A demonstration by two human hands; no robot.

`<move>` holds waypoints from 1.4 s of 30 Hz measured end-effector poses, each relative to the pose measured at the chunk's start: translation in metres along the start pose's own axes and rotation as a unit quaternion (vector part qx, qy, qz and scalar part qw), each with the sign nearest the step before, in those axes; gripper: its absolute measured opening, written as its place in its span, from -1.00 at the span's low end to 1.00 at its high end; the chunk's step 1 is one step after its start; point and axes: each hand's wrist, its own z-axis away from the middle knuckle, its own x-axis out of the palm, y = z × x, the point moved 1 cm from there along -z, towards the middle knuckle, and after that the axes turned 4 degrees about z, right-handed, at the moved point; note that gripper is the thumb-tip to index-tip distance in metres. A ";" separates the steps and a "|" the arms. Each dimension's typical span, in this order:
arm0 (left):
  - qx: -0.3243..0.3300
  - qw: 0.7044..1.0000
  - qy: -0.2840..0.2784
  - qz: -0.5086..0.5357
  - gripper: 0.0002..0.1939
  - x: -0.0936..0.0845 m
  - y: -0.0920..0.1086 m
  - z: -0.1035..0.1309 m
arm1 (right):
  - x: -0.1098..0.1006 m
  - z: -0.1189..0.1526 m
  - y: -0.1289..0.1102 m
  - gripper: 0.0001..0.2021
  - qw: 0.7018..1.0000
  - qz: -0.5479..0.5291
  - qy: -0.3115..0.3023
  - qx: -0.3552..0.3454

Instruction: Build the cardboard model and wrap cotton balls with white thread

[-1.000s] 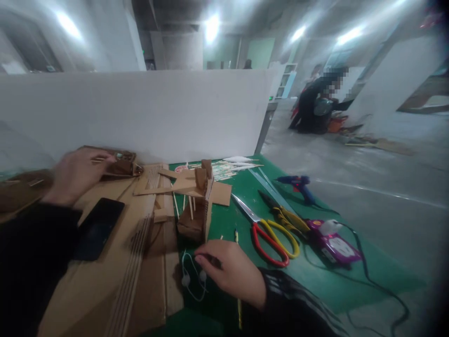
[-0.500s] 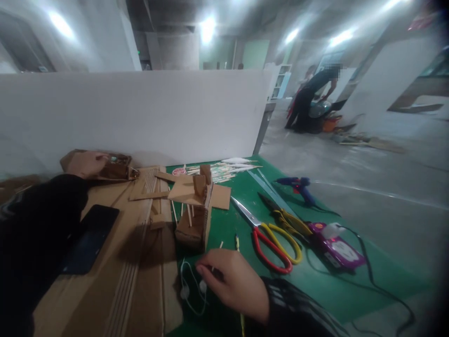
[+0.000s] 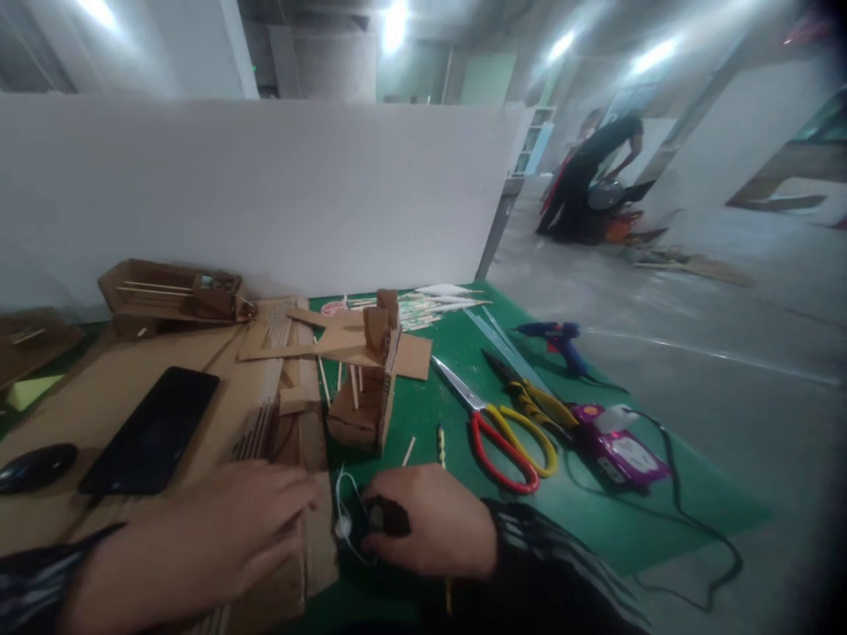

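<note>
My right hand [image 3: 433,520] is curled over the green mat, thumb and forefinger around a thin white cord [image 3: 340,494] with small round discs; one disc shows between the fingers, the other lies left of them. To the left, my left hand [image 3: 218,529] holds nothing, its fingers stretched out over the cardboard sheet [image 3: 255,573] and slightly blurred. Just beyond the hands stands a small cardboard model [image 3: 357,423] with thin sticks as posts. Near my right hand lie a loose stick [image 3: 408,451] and a patterned pencil-like stick [image 3: 442,445], the latter partly covered.
Scissors [image 3: 503,441], pliers [image 3: 539,406], a glue gun [image 3: 552,339] and a purple power strip [image 3: 622,450] with a cable lie right. A phone [image 3: 155,432], a black mouse [image 3: 36,467] and a cardboard box [image 3: 172,295] are left. A white partition [image 3: 265,194] borders the back; a person [image 3: 588,176] bends beyond.
My left hand has come away from the cardboard box at the back left and moved near my right hand. The right hand has turned, bringing a disc of the cord between its fingers.
</note>
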 end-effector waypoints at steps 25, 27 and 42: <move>0.012 0.999 0.018 0.035 -0.66 0.062 -0.010 -0.030 | -0.037 0.036 0.046 -0.88 0.976 -0.013 0.151 0.159; 0.016 0.999 0.019 0.031 -0.68 0.060 -0.009 -0.031 | -0.046 0.044 0.052 -0.83 0.964 -0.041 0.196 0.175; 0.020 0.996 0.050 -0.065 -0.71 0.066 0.039 -0.074 | -0.057 0.061 0.063 -0.72 0.854 -0.227 0.418 0.213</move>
